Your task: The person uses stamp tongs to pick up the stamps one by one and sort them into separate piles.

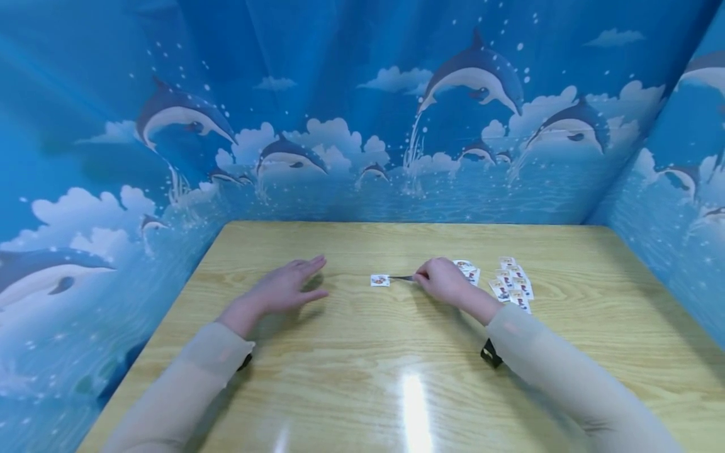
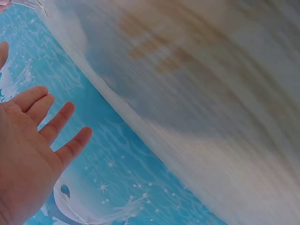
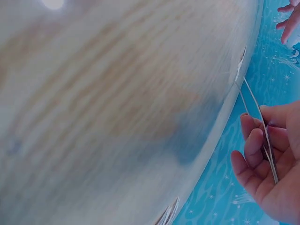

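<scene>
A small card [image 1: 380, 280] sits around mid-width, nearer the table's [image 1: 340, 365] far edge. Tweezers [image 1: 403, 278], pinched in the right hand [image 1: 444, 281], reach its right side. Leftward, beyond a stretch of wood, the left hand [image 1: 286, 286] is spread, holding nothing.

The right hand [image 1: 447, 284] hid part of the card pile [image 1: 471, 273] and the rear of the tweezers [image 1: 403, 278]. The single card [image 1: 380, 280] bore a print too small to read. Both sleeves [image 1: 555, 365] ran off the head view's near edge; the left wrist view cropped the left hand [image 2: 28, 164] and blurred the tabletop [image 2: 197, 112].
</scene>
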`<state>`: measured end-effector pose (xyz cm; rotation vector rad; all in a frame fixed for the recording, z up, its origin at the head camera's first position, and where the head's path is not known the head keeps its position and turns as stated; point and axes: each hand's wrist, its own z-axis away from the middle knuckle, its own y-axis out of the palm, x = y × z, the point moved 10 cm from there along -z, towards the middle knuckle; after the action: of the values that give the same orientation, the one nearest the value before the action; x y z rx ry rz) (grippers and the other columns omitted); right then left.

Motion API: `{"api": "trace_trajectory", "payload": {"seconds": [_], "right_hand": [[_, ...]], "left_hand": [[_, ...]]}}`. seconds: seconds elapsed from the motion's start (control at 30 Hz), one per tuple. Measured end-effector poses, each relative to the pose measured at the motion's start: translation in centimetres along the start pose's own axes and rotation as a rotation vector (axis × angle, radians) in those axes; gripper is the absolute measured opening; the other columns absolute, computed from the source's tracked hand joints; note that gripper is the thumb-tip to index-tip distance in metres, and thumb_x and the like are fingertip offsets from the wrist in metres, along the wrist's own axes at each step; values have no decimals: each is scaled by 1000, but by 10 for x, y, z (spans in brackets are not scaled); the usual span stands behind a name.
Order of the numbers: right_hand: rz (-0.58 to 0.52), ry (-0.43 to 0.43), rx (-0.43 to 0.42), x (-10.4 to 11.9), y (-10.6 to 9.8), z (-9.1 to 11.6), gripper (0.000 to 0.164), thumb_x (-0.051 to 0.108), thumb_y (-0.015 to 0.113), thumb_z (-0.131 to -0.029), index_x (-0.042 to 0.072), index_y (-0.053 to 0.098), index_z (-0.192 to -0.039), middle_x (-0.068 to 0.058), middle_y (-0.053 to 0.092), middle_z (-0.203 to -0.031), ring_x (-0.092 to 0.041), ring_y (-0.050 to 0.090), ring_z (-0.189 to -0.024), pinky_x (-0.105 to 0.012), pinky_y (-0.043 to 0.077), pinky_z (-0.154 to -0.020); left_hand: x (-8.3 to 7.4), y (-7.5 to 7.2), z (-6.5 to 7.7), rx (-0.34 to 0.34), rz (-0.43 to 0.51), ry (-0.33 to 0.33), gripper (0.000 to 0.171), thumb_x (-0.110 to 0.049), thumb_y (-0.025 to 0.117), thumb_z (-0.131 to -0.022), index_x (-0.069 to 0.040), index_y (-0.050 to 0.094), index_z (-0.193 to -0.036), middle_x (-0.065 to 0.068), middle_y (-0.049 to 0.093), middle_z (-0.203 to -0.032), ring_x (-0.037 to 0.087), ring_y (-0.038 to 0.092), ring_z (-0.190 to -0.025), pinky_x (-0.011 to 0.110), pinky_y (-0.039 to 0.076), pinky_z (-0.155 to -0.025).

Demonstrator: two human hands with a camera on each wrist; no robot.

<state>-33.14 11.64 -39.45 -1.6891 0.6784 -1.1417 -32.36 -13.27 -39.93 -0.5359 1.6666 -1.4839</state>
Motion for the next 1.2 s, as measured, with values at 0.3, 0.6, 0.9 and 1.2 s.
{"api": "trace_trajectory", "payload": {"seconds": [0.3,0.6,0.9,1.2], "right_hand": [[-10,72,9,-13,-17,9,22,16,60,-97,-1,74,-101,-11,72,-91,-21,64,-77,-42,53,-75],[-27,104,-22,-48,-49,37,25,17,59,-98,-3,72,-106,-11,71,-92,-16,61,-70,-40,51,-65],[8,173,-14,-91,-73,71,27,18,58,-98,-4,71,-109,-11,70,-92,-17,60,-72,-43,51,-67],[43,190,-48,-126,-83,108,28,18,60,-97,-5,70,-109,-8,69,-87,-14,52,-64,-35,44,-58]], "left_hand": [[-25,2,-27,37,-36,42,78,-55,52,-95,-15,23,-155,3,19,-160,35,29,-140,49,24,-113],[-64,10,-69,92,-57,93,77,-59,47,-95,-21,17,-156,-2,18,-161,29,27,-142,47,26,-113],[-113,44,-111,161,-34,189,79,-60,47,-96,-18,18,-157,-4,16,-161,27,25,-143,45,26,-113],[-156,70,-147,213,-62,249,80,-63,44,-95,-16,21,-156,-1,17,-160,27,24,-143,38,19,-116]]}}
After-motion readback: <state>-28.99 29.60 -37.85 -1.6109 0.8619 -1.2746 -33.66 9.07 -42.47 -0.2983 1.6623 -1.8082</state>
